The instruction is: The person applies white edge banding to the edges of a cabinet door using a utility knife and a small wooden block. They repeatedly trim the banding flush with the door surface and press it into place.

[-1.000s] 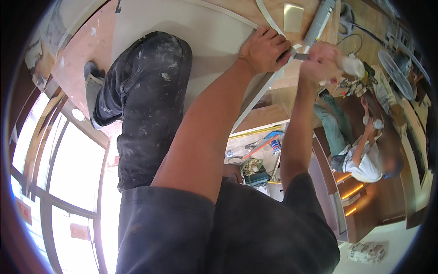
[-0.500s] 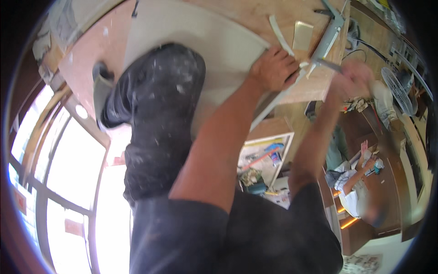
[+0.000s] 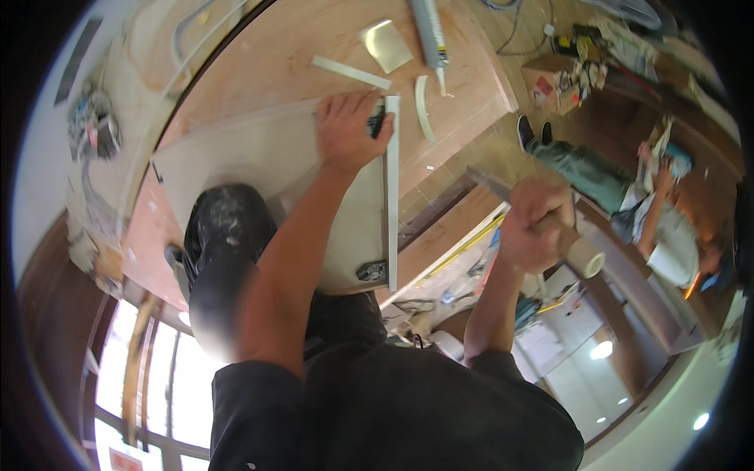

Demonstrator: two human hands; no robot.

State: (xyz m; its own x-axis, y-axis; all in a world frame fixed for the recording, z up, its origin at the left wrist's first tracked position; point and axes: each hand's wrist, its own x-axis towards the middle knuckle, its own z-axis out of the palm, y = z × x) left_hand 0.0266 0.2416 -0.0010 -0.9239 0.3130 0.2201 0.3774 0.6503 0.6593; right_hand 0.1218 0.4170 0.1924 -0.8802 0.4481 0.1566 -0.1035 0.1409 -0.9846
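1. The pale panel (image 3: pixel 357 212) lies on the wooden work surface (image 3: pixel 275 67), the bent knee (image 3: pixel 228 220) over it, likely as a steadying weight.
2. The left hand (image 3: pixel 351 137) rests on its far corner, apparently bracing it; whether the fingers clasp the edge, I cannot tell.
3. The right hand (image 3: pixel 536 224) clenches a bladed tool (image 3: pixel 488 184), clear of the white edging (image 3: pixel 393 196).
4. Beyond, loose strips (image 3: pixel 425 110) and a sealant tube (image 3: pixel 429 35) lie off the panel.
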